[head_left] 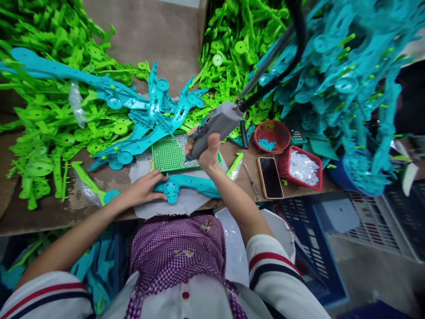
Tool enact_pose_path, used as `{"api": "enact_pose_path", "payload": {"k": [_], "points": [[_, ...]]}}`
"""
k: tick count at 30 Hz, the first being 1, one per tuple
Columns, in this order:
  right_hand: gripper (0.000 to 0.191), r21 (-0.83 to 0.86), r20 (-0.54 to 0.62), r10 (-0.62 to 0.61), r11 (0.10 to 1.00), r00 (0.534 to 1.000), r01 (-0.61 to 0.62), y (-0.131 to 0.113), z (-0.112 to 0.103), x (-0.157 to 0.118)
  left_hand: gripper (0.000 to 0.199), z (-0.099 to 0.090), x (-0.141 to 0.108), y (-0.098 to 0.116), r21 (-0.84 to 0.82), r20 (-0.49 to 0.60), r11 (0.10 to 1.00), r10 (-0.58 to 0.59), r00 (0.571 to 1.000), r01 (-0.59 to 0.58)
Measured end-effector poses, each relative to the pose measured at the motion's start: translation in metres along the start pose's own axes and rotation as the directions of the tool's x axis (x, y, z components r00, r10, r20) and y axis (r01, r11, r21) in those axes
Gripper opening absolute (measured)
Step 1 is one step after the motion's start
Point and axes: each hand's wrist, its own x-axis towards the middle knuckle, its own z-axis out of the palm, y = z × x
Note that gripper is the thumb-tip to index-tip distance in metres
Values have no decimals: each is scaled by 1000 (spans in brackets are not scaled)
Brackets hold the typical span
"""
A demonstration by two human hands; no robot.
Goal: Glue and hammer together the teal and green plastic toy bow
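My right hand (210, 153) is wrapped round a grey electric screwdriver (217, 126), whose black cord (275, 82) runs up to the top of the view. Its lower end is over a green perforated tray (168, 153) that holds many small silvery screws. A blue plastic toy part (192, 182) lies on a pale cloth (175, 206) at the table's front. My left hand (148, 188) grips the left portion of this part, thumb below and fingers above. The part's right end passes behind my right forearm.
Green plastic parts (59, 88) are heaped at left and back, with blue parts (162, 115) behind the tray. On the right are a phone (270, 177), a small screwdriver (250, 179), a red bowl (272, 135), a red basket (304, 167) and a tall blue pile (345, 79).
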Motion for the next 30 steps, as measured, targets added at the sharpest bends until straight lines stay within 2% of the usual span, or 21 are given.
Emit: {"api": "enact_pose_path", "payload": {"k": [4,6,10,14,16,19,24,30], "points": [[78,-11,-15,-23,1000,1000,23,-8,-1,5,51,0,0,-1,-6,4,1000,-4,1000,4],[79,-41,-52,-29,999,998,26,-17,-8,4,50,0,-1,-2,-8,7,1000,3,1000,-3],[75,-155,-167,-103,985,981,78,-48,-43,-19,51,3,-2,-6,-2,-26,1000,22,999,-22],[64,-199,-192,-231,961,954,192,-74,-77,-55,54,6,-3,-9,4,-30,1000,26,999,-26],[63,-187,-194,-245,960,950,209,-75,-84,-69,55,7,-3,-10,7,-42,1000,24,999,-24],[68,-143,-173,-219,970,960,195,-66,-82,-77,56,6,-2,-10,21,-51,1000,18,999,-17],[74,-90,-142,-89,993,986,77,-51,-76,-74,54,3,-1,-10,47,-23,999,12,1000,-11],[85,-146,-160,21,988,987,-45,-45,-74,-66,52,2,0,-10,45,-24,999,21,999,-19]]}}
